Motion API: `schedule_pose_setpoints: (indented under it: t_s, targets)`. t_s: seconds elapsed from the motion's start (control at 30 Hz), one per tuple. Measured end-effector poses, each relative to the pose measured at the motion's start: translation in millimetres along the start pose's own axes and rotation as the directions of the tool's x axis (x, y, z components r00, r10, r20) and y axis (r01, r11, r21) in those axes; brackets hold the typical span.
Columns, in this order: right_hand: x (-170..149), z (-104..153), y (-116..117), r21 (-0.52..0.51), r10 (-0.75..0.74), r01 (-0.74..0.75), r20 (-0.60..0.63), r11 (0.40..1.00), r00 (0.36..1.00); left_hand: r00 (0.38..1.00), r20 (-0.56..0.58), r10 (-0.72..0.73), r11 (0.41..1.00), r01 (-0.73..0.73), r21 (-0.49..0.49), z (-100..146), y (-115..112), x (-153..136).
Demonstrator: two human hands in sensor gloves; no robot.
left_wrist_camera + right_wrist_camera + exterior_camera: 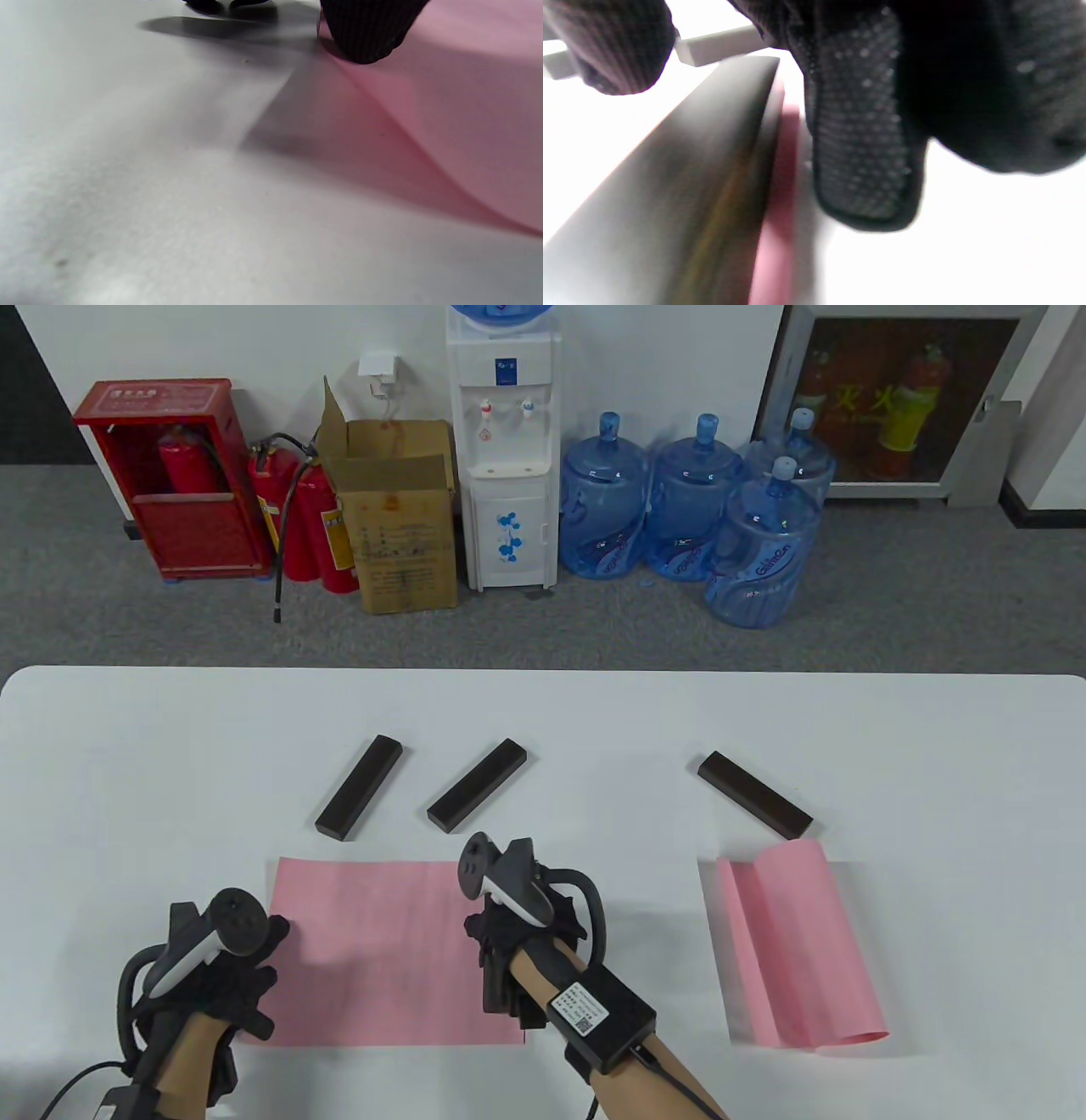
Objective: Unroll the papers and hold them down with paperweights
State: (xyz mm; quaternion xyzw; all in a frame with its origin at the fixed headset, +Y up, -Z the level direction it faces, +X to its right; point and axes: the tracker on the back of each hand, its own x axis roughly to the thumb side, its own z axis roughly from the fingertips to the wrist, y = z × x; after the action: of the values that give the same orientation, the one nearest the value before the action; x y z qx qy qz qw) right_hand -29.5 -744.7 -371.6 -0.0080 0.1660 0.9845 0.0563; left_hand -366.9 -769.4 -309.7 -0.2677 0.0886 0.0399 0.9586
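A pink paper (382, 950) lies unrolled and flat on the white table (127, 780). My left hand (246, 976) rests on its left edge; in the left wrist view a fingertip (365, 34) presses the paper (445, 106), whose edge lifts a little. My right hand (501, 950) is at the paper's right edge and holds a dark paperweight bar (496, 993) down along it. In the right wrist view the bar (691, 190) lies on the pink edge (776, 237) between my thumb and fingers (865, 148). A second pink paper (797, 950) lies at the right, partly curled.
Three more dark paperweight bars lie behind the papers: one at the left (359, 787), one in the middle (477, 785), one at the right (754, 795) just behind the second paper. Water bottles, a dispenser and boxes stand on the floor beyond the table.
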Motion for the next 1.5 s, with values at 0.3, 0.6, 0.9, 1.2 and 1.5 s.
schedule_pose_setpoints:
  t_s: [0.3,0.6,0.9,1.2,1.5]
  targets:
    - [-112.8,27.1,-35.9,-0.199,-0.151,0.158,0.051,0.967,0.987,1.0,-0.003,-0.001,1.0,0.001,-0.006,0.0,-0.1,0.2]
    - [-165.2,52.8,-8.1,-0.287,-0.038,0.086,0.168,0.954,0.985,1.0,-0.01,-0.008,1.0,0.008,-0.014,-0.1,0.7,0.5]
    - [-174.4,59.3,-4.2,-0.347,0.013,0.044,0.162,0.937,0.987,0.999,-0.042,0.015,0.998,-0.012,0.068,6.0,13.8,3.0]
    - [-171.9,59.7,-3.4,-0.35,0.056,0.007,0.169,0.937,0.984,1.0,-0.003,0.026,0.969,-0.025,0.245,-7.9,102.3,77.3]
    - [-168.6,58.2,2.3,-0.364,0.146,-0.084,0.146,0.928,0.979,0.965,-0.204,-0.166,0.955,0.209,0.209,-102.9,112.3,153.8]
